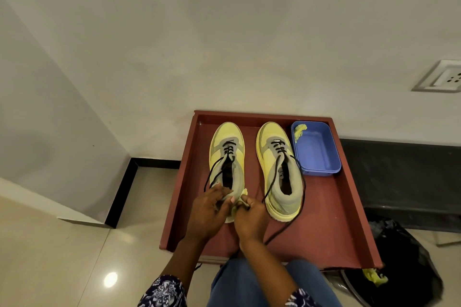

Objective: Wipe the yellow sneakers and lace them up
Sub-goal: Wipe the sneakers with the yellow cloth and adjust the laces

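Two yellow sneakers [227, 157] [279, 169], one blue tub [321, 157], one red tray [336, 207] (two hands [207, 212] [249, 222]).

White walls [224, 32], glossy beige floor [62, 257] — black skirting [119, 194].

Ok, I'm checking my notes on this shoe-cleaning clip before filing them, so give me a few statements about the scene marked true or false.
1. Both sneakers stand in the red tray. True.
2. The blue tub sits left of the left sneaker. False: it sits right of the right sneaker, close beside it.
3. Both hands are at the left sneaker's heel. True: the left hand grips the heel and the right hand holds a yellow cloth against it.
4. The right sneaker's laces are tied in a bow. False: they hang loose, one end trailing over the tray.
5. The tub is full of shoes. False: only a yellow scrap lies in its corner.
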